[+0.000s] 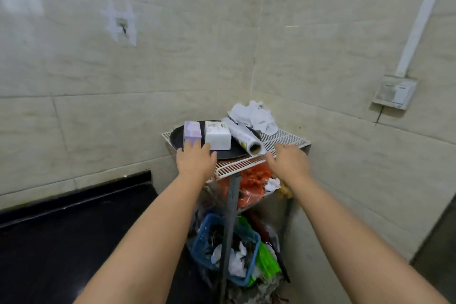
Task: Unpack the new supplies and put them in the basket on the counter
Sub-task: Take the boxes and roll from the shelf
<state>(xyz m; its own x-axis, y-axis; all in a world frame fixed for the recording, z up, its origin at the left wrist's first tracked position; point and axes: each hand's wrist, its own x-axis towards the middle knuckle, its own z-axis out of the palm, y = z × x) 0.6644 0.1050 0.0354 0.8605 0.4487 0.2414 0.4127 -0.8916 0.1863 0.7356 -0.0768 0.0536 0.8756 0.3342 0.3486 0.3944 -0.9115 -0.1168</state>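
Note:
A dark round tray [230, 152] sits on the top white wire shelf [281, 142] of a corner rack. On it lie a purple box [192, 132], a white tissue pack [217, 138] and a roll of plastic bags [243, 137]. My left hand [196, 158] rests at the tray's near left edge, fingers touching the purple box. My right hand [288, 161] hovers over the shelf's front right, fingers spread, holding nothing. A blue basket [204, 237] stands on the rack's lower level.
A crumpled white plastic bag [254, 115] lies at the back of the shelf. Red bags [251, 182] fill the middle level. A black counter [74, 229] runs to the left. Tiled walls meet behind the rack, with a wall socket [394, 92] at the right.

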